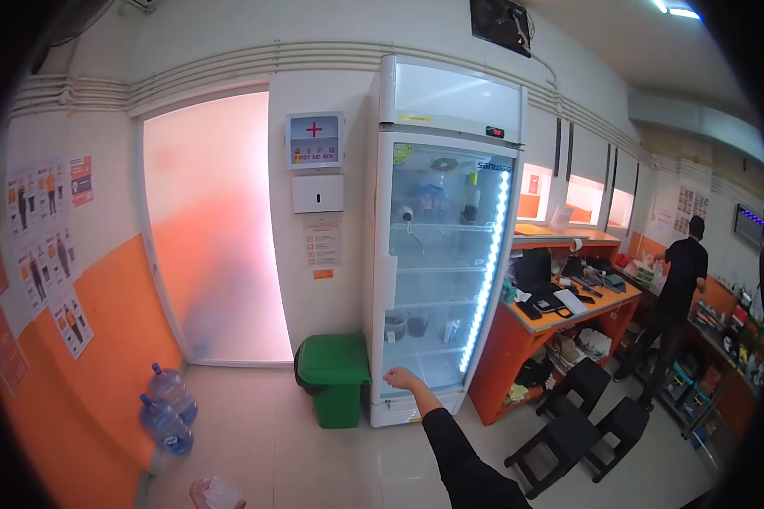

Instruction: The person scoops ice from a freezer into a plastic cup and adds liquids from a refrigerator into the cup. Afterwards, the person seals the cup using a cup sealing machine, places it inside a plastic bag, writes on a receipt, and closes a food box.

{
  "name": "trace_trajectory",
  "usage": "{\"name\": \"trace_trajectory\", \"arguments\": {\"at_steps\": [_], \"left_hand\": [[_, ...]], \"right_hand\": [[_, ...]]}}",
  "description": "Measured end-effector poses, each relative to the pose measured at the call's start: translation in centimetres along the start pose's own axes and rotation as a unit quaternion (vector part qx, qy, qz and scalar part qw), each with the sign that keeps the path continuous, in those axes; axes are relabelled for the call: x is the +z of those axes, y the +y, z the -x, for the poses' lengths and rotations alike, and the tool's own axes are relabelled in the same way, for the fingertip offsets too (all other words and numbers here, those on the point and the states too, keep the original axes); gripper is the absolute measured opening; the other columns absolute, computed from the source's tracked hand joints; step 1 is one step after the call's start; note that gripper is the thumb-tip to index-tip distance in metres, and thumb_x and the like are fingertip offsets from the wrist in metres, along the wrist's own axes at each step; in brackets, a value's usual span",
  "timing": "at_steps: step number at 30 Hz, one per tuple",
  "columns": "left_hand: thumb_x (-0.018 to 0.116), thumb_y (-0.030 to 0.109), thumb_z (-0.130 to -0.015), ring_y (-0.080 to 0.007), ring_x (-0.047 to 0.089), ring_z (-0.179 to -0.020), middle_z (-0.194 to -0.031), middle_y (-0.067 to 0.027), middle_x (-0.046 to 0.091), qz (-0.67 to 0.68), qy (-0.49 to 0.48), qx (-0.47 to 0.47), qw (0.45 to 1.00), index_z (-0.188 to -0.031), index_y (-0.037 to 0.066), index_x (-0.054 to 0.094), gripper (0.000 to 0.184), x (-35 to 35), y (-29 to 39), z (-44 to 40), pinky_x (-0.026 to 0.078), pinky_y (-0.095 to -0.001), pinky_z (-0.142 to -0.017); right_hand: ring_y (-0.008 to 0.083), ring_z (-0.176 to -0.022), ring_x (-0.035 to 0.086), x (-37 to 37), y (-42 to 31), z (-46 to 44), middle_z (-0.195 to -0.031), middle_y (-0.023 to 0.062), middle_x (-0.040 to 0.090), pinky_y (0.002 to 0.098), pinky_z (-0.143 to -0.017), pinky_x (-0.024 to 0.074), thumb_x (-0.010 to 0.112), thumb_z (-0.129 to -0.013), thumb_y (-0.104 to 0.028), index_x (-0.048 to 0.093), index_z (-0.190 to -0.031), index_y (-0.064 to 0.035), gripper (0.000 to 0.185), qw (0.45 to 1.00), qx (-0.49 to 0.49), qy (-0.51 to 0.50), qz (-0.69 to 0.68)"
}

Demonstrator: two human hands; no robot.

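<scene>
My left hand (pixel 199 494) shows only in part at the bottom edge, closed around a whitish, crumpled thing (pixel 221 493) that looks like tissue or thin plastic. My right arm in a black sleeve reaches forward, and my right hand (pixel 401 378) is in front of the lower left of the glass-door fridge (pixel 385 212). Its fingers look curled in; whether anything is inside them is hidden. Left of this hand stands a green bin (pixel 338 405) with its lid down. Behind the shut glass, the fridge holds a few containers (pixel 417 324) on a low shelf.
Two large water bottles (pixel 168 399) stand by the orange wall. Several black stools (pixel 560 441) are on the floor at right, before a cluttered orange desk (pixel 518 317). Farther back, a person in black (pixel 683 271) stands at a counter. A frosted door (pixel 216 229) is left of the bin.
</scene>
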State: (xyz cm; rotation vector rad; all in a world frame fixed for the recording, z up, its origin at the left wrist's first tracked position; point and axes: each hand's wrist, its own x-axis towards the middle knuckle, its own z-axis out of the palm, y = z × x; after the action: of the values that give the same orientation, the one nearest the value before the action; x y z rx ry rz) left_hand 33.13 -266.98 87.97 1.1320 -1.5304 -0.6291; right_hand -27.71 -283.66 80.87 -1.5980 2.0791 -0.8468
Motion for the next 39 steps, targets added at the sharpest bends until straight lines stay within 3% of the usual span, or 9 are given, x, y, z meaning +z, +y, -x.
{"name": "trace_trajectory", "arguments": {"at_steps": [4, 10, 13, 15, 18, 24, 27, 29, 39], "left_hand": [[0.083, 0.007, -0.066, -0.0285, 0.041, -0.119, -0.124, -0.0137, 0.045, -0.032, -0.035, 0.054, 0.997, -0.132, 0.003, 0.038, 0.079, 8.9, -1.1, -11.5, 0.034, -0.0408, -0.103], [0.084, 0.009, -0.064, -0.0285, 0.041, -0.119, -0.125, -0.0140, 0.044, 0.044, -0.033, 0.044, 0.998, -0.131, 0.004, 0.040, 0.080, 23.4, 0.5, -21.3, 0.033, -0.0406, -0.103], [0.084, 0.010, -0.064, -0.0291, 0.041, -0.118, -0.125, -0.0136, 0.044, 0.092, -0.021, 0.013, 0.995, -0.132, 0.005, 0.040, 0.081, 30.4, -1.8, -24.4, 0.035, -0.0409, -0.102], [0.084, 0.010, -0.064, -0.0289, 0.042, -0.116, -0.124, -0.0128, 0.044, 0.003, -0.036, 0.048, 0.998, -0.133, 0.005, 0.039, 0.082, 34.1, -2.6, -26.6, 0.036, -0.0406, -0.100], [0.085, 0.011, -0.063, -0.0275, 0.043, -0.113, -0.122, -0.0110, 0.045, 0.085, -0.080, -0.030, 0.993, -0.133, 0.008, 0.040, 0.083, 38.7, -1.7, -30.1, 0.038, -0.0390, -0.098], [0.088, 0.012, -0.059, -0.0276, 0.045, -0.108, -0.118, -0.0108, 0.046, 0.078, -0.190, 0.024, 0.978, -0.132, 0.009, 0.043, 0.086, 49.0, -4.3, -38.5, 0.040, -0.0387, -0.095], [0.084, 0.023, -0.066, -0.0284, 0.046, -0.111, -0.121, -0.0126, 0.048, 0.052, -0.282, 0.121, 0.950, -0.130, 0.008, 0.045, 0.077, 54.1, -3.8, -43.0, 0.041, -0.0385, -0.095], [0.087, 0.023, -0.058, -0.0270, 0.046, -0.115, -0.120, -0.0138, 0.049, 0.062, -0.345, 0.127, 0.928, -0.132, 0.004, 0.038, 0.091, 57.3, -2.7, -45.8, 0.038, -0.0389, -0.099], [0.089, 0.021, -0.062, -0.0254, 0.050, -0.117, -0.128, -0.0155, 0.048, 0.251, -0.642, 0.155, 0.708, -0.131, 0.000, 0.033, 0.092, 72.7, 2.0, -48.7, 0.038, -0.0388, -0.101]], "right_hand": [[0.0355, -0.088, 0.064, -5.3, 1.1, -11.5, -0.090, 0.0224, 0.067, 0.0429, -0.080, 0.0494, 0.064, -0.080, -0.048, 0.066, -0.098, -0.0003, 0.051, 0.995, -0.025, 0.091, 0.013], [0.0381, -0.109, 0.051, -9.4, 5.7, -25.9, -0.113, 0.0261, 0.052, 0.0409, -0.091, 0.0431, 0.074, -0.075, -0.043, 0.047, -0.118, 0.0091, 0.073, 0.895, -0.073, 0.439, 0.013], [0.0396, -0.107, 0.052, -11.1, 5.1, -29.4, -0.113, 0.0262, 0.055, 0.0446, -0.091, 0.0415, 0.076, -0.073, -0.038, 0.048, -0.116, 0.0087, 0.070, 0.917, -0.055, 0.392, -0.049], [0.0354, -0.086, 0.059, -11.1, 5.0, -30.9, -0.089, 0.0209, 0.060, 0.0410, -0.076, 0.0463, 0.075, -0.074, -0.040, 0.056, -0.099, 0.0057, 0.055, 0.904, -0.095, 0.395, -0.137], [0.0261, -0.066, 0.055, -11.4, 5.3, -31.4, -0.072, 0.0166, 0.058, 0.0362, -0.063, 0.0436, 0.068, -0.081, -0.044, 0.056, -0.080, 0.0026, 0.048, 0.913, -0.064, 0.364, -0.174], [0.0188, -0.065, 0.048, -13.1, 4.2, -29.5, -0.069, 0.0125, 0.054, 0.0354, -0.061, 0.0403, 0.047, -0.096, -0.040, 0.054, -0.082, 0.0035, 0.046, 0.906, -0.029, 0.332, -0.262], [0.0227, -0.077, 0.059, -11.1, 7.7, -28.0, -0.081, 0.0175, 0.062, 0.0360, -0.073, 0.0450, 0.033, -0.100, -0.037, 0.060, -0.094, 0.0052, 0.050, 0.913, 0.004, 0.312, -0.264], [0.0250, -0.092, 0.064, -12.7, 6.3, -24.6, -0.096, 0.0183, 0.068, 0.0360, -0.085, 0.0456, 0.025, -0.101, -0.034, 0.062, -0.104, 0.0065, 0.055, 0.909, 0.047, 0.259, -0.324], [0.0254, -0.095, 0.062, -11.4, 6.1, -9.8, -0.100, 0.0164, 0.067, 0.0357, -0.087, 0.0455, 0.035, -0.097, -0.039, 0.063, -0.104, 0.0049, 0.053, 0.829, 0.353, 0.361, -0.240]]}}
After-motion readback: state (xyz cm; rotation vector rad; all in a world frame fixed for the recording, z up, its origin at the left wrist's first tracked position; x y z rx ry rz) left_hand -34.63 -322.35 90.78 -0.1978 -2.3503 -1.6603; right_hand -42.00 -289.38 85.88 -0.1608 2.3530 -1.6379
